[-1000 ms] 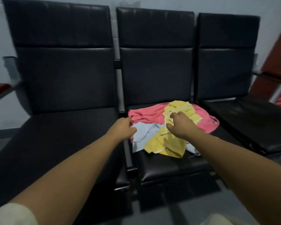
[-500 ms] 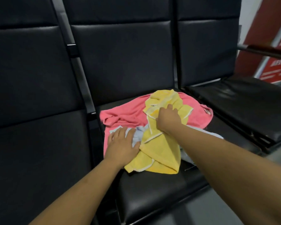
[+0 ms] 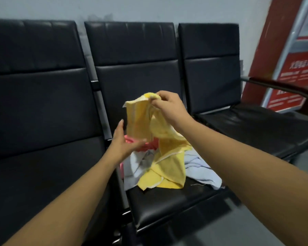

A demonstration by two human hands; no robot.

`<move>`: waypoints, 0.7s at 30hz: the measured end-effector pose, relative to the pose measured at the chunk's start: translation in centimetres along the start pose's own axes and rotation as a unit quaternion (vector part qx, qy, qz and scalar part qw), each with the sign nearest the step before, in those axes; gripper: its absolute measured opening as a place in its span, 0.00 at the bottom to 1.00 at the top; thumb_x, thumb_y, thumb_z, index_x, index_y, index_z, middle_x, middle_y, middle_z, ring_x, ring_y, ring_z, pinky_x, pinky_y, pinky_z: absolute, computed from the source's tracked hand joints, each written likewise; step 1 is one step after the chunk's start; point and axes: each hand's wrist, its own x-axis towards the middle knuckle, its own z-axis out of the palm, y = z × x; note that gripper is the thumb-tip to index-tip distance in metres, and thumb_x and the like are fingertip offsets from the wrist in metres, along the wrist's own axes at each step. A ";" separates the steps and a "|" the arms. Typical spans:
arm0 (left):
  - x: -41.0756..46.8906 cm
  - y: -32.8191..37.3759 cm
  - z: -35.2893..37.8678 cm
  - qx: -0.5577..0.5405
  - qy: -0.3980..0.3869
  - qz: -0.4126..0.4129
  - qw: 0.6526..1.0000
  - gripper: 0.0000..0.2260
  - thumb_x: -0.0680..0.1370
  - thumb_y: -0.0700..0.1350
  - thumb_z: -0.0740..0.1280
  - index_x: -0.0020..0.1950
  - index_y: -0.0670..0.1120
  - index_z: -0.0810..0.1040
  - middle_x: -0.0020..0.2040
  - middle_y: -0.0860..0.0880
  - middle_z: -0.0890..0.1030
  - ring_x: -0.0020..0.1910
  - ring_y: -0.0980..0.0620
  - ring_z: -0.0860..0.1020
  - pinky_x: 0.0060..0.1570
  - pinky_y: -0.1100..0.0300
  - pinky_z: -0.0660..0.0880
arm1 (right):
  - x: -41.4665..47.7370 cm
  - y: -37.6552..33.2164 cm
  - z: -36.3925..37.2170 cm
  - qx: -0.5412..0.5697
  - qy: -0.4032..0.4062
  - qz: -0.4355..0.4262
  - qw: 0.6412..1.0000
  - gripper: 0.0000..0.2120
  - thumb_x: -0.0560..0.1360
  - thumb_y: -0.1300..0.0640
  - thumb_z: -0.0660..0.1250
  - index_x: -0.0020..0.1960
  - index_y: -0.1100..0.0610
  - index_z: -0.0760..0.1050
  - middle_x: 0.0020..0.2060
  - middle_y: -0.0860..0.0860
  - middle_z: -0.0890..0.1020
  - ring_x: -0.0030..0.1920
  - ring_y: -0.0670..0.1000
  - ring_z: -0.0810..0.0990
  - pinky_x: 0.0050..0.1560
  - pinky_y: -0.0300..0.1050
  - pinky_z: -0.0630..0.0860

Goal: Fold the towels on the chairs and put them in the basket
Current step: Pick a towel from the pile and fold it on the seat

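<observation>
Progress looks early to me: nothing seems folded, and I see no basket. My left hand [image 3: 125,142] is spread, fingers straight, at the hanging edge of the yellow towel [image 3: 139,121]. My right hand [image 3: 167,103] pinches its top corner aloft over the middle chair [image 3: 167,201], where the pink towel [image 3: 147,147] and blue towel [image 3: 199,167] lie heaped.

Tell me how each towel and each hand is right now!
yellow towel, half lifted, crumpled, lower end on the pile
right hand, pinches the yellow towel's top edge
left hand, open, fingers straight by the towel's hanging edge
blue towel, crumpled on the middle chair
pink towel, crumpled, mostly hidden under the others
</observation>
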 end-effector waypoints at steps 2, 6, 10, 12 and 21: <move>-2.0 3.1 -2.0 -0.045 -0.019 -0.004 0.999 0.39 0.68 0.55 0.79 0.73 0.61 0.61 0.64 0.60 0.74 0.60 0.62 0.76 0.58 0.63 0.76 | -1.3 -4.3 -0.2 0.102 -0.032 0.020 0.994 0.06 0.73 0.61 0.68 0.38 0.56 0.80 0.33 0.53 0.78 0.37 0.51 0.77 0.41 0.46 0.72; -7.5 8.0 -6.0 -0.106 -0.057 -0.062 0.991 0.16 0.74 0.53 0.74 0.60 0.51 0.82 0.53 0.49 0.85 0.57 0.45 0.83 0.56 0.49 0.79 | -3.2 -11.5 0.0 0.285 -0.067 0.089 0.952 0.06 0.72 0.61 0.69 0.44 0.65 0.80 0.39 0.60 0.81 0.39 0.57 0.81 0.45 0.50 0.78; -13.0 13.1 -10.2 -0.227 0.034 -0.053 0.972 0.10 0.80 0.48 0.68 0.59 0.46 0.81 0.50 0.44 0.86 0.46 0.45 0.86 0.42 0.53 0.82 | -3.9 -15.5 0.5 0.391 -0.100 0.133 0.905 0.22 0.78 0.54 0.66 0.67 0.66 0.75 0.59 0.64 0.81 0.61 0.64 0.80 0.54 0.55 0.81; -14.9 15.4 -12.4 -0.284 0.086 -0.044 0.954 0.12 0.81 0.48 0.67 0.60 0.44 0.81 0.50 0.41 0.86 0.45 0.43 0.86 0.38 0.52 0.82 | -5.0 -16.7 1.2 0.372 -0.189 0.115 0.901 0.27 0.79 0.42 0.64 0.71 0.58 0.74 0.65 0.61 0.78 0.67 0.61 0.76 0.63 0.56 0.76; -20.9 18.0 -20.0 -0.404 0.140 -0.102 0.898 0.21 0.81 0.57 0.62 0.48 0.39 0.78 0.38 0.41 0.83 0.37 0.43 0.84 0.37 0.52 0.82 | -13.8 -18.4 7.5 0.270 -0.384 0.167 0.867 0.24 0.73 0.59 0.74 0.67 0.60 0.75 0.59 0.60 0.83 0.58 0.62 0.82 0.60 0.62 0.78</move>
